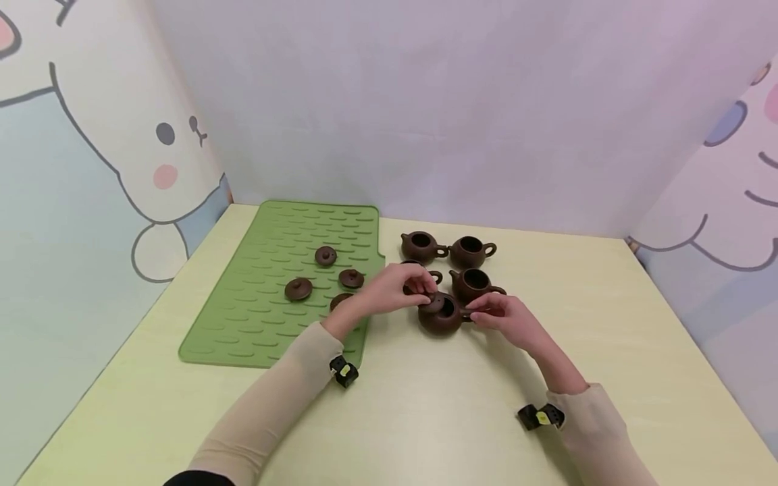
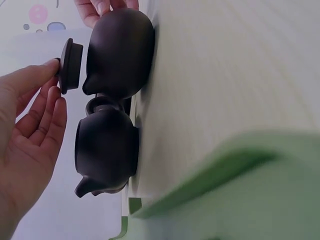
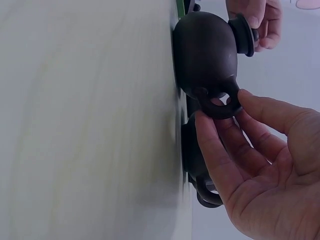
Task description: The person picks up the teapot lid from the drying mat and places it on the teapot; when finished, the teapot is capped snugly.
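Observation:
A dark brown clay teapot (image 1: 439,324) stands upright on the table, nearest of its group. My left hand (image 1: 392,289) pinches a small lid (image 2: 70,66) by its knob. In the left wrist view the lid is apart from the teapot, just above its mouth. On the other side, my right hand (image 1: 509,320) holds the teapot's handle (image 3: 220,111) between thumb and fingers. Close behind stands another lidless teapot (image 1: 471,286). A further teapot (image 1: 415,263) is partly covered by my left hand.
Two more lidless teapots, one (image 1: 421,247) left and one (image 1: 469,251) right, stand at the back. A green ridged mat (image 1: 243,283) lies on the left with several lids, such as one lid (image 1: 298,289). A curtained wall (image 1: 425,121) rises behind the table.

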The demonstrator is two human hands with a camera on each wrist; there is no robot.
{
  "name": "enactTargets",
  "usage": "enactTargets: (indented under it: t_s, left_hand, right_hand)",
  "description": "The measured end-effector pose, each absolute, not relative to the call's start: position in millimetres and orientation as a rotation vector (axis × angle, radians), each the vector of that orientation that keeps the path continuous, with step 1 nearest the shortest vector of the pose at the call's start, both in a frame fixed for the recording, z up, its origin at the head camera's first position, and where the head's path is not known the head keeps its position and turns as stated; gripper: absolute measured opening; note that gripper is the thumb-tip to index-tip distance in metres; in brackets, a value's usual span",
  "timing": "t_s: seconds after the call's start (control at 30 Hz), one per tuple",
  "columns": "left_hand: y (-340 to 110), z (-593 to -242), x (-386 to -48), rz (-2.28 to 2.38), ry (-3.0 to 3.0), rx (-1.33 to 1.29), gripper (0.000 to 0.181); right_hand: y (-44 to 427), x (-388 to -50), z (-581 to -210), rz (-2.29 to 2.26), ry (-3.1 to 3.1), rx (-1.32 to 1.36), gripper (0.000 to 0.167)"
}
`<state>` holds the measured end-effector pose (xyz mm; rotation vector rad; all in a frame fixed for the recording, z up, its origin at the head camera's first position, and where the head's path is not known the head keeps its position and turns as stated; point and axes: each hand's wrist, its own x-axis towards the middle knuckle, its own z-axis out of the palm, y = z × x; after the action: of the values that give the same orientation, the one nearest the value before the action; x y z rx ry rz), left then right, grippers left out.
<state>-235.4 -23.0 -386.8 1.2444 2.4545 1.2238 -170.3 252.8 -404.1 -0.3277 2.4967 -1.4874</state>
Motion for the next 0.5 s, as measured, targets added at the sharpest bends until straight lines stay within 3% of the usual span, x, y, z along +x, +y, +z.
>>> enactTargets:
  t_s: [0.5]
  left_hand:
    - [-5, -391, -236, 1.214, 2.454, 1.278, 0.015]
  right_hand:
    - [251, -170, -404, -1.479, 2.510, -0.335, 0.026]
